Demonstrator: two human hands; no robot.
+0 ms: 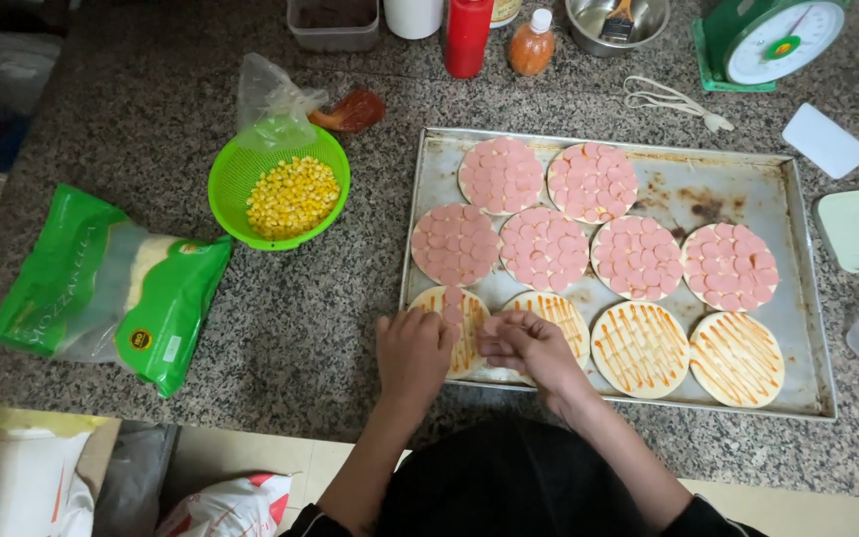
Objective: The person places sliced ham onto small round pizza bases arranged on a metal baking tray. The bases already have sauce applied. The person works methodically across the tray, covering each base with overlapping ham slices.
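Far left on the speckled bench (300,328) lies a green cheese bag (111,288), then a green colander of corn (280,194), then the metal tray (807,328) filling the right half of the frame. Your left hand (413,350) rests, fingers loosely curled, on the bottom-left pizza base (454,323), which carries a few sausage slices (452,303). Your right hand (529,348), just beside it at lower centre, has its grip bunched together over the next base (561,318); can't tell what it pinches.
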